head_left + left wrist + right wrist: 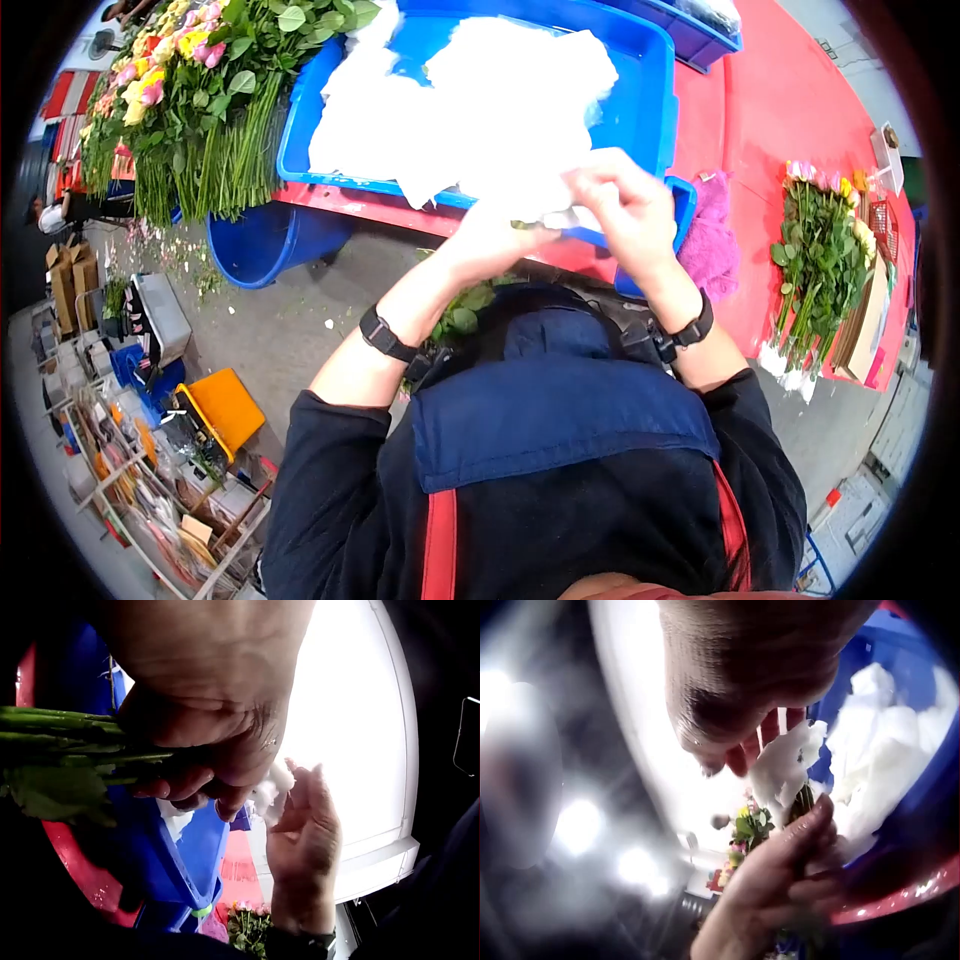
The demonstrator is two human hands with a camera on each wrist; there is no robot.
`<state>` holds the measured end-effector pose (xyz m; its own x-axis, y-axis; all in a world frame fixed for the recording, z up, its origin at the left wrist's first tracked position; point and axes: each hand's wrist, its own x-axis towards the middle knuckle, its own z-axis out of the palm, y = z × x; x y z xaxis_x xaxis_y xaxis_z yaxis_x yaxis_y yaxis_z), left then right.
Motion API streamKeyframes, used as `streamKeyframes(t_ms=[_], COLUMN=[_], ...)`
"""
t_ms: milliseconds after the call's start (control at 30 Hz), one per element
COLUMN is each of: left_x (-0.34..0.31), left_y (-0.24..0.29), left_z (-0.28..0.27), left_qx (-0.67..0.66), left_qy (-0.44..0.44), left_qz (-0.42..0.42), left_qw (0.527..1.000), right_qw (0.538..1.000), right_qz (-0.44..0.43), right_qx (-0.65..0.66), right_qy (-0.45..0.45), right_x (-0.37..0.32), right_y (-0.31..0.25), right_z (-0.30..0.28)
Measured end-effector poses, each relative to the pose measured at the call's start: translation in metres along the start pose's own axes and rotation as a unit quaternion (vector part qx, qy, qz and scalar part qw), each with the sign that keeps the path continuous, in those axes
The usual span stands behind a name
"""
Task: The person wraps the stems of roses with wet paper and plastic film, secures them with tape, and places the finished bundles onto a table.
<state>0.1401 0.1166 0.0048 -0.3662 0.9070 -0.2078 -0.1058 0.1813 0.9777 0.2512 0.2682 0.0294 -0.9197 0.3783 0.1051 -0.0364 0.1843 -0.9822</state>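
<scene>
Left hand (497, 228) is gripping several green stems (64, 724), right hand (632, 208) is pinching one white wad (280, 778) by the edge of one blue tray (643, 110); red desk (775, 115) is stretching rightward.

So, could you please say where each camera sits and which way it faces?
Head: worn there, facing forward and down at blue tray; arms, torso show.
Left wrist: worn there, facing left hand gripping green stems.
Right wrist: worn there, facing right hand pinching white wad.
Wrist views share white wad; all show both hands.
</scene>
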Motion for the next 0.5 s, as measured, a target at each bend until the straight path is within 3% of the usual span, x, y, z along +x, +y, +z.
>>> streamKeyframes(t_ms=[33,67,133,167,267,300,367,433,500], left_x=[-0.007,-0.009,-0.008,-0.017,-0.03,-0.034,-0.033,-0.027,-0.024], left_y=[0.009,0.005,0.01,0.017,0.011,0.012,0.019,0.019,0.016], left_z=[0.005,0.006,0.006,0.0,-0.022,-0.022,-0.022,-0.018,-0.021], left_qx=[-0.06,-0.017,0.069,0.053,-0.203,-0.301,-0.277,-0.271,-0.235], left_qy=[0.019,0.034,0.064,0.041,-0.011,0.004,0.05,0.109,0.116], left_qz=[-0.032,-0.014,0.029,-0.054,-0.125,-0.076,-0.101,-0.122,-0.145], left_qw=[0.997,0.999,0.995,0.996,0.971,0.951,0.954,0.948,0.954], right_qw=[0.999,0.996,1.0,0.999,0.982,0.967,0.925,0.9,0.886], right_qz=[-0.01,-0.019,0.019,0.037,0.082,0.116,0.179,0.156,0.136], right_qx=[-0.029,-0.058,-0.003,0.024,0.17,0.225,0.332,0.401,0.438], right_qy=[0.034,0.068,0.015,-0.012,-0.013,-0.024,-0.046,-0.072,-0.072], right_x=[0.004,0.008,0.01,0.011,0.014,0.015,0.017,0.024,0.03], right_y=[0.002,0.001,0.008,0.013,0.024,0.021,0.012,0.013,0.015], right_z=[0.005,0.012,0.024,0.027,0.033,0.035,0.038,0.048,0.061])
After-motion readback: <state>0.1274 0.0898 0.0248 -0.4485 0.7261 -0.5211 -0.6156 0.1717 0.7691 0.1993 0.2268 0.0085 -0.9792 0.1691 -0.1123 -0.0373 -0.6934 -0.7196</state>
